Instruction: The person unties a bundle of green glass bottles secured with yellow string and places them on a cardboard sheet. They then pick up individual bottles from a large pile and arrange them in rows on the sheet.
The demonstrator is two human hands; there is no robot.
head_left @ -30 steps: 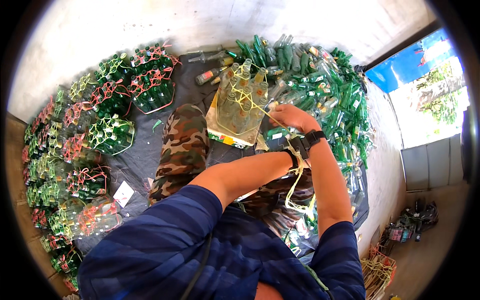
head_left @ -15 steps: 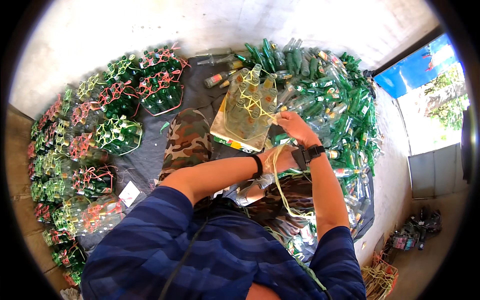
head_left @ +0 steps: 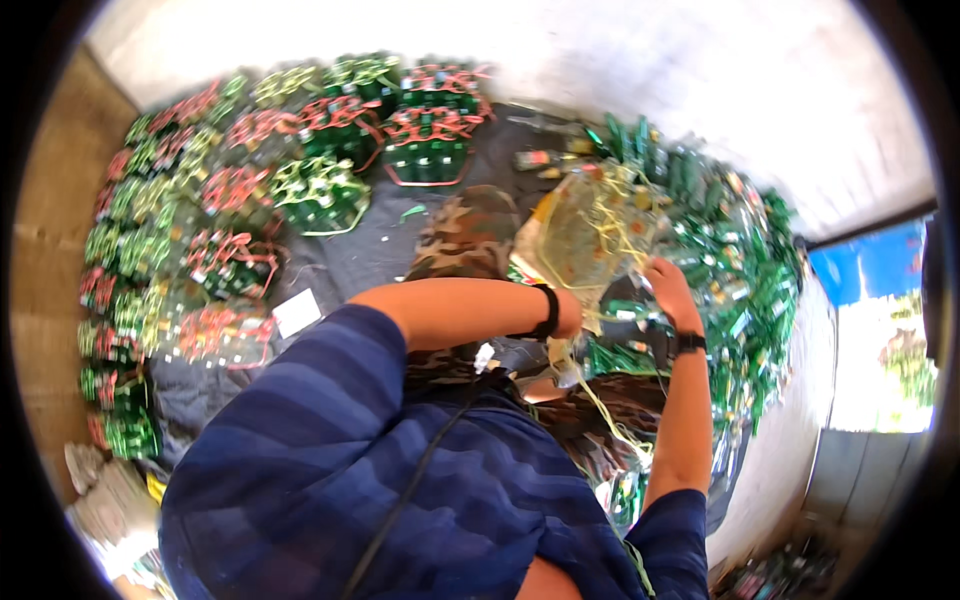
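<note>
A bundle of clear glass bottles (head_left: 580,228) leans on a cardboard carton (head_left: 527,247) in front of me. Yellow plastic strap (head_left: 612,222) criss-crosses the bottle necks. Just right of the bundle, my right hand (head_left: 673,290) is closed, its fingertips pinching the strap by the bundle's edge. My left hand (head_left: 566,313) is closed below the carton, with strap passing at its fingers and a loose length hanging toward my lap. Its fingertips are partly hidden and blurred.
Loose green and clear bottles (head_left: 745,270) are heaped along the right. Strapped bottle bundles (head_left: 320,195) stand in rows at the left on a dark ground sheet (head_left: 425,225). A white card (head_left: 297,313) lies near them. My camouflage-clad knee (head_left: 465,235) is beside the carton.
The head view has swung left, so the scene sits further right. My left hand has drawn away from my right wrist; the hands are now apart. My right hand stays by the bundle's edge.
</note>
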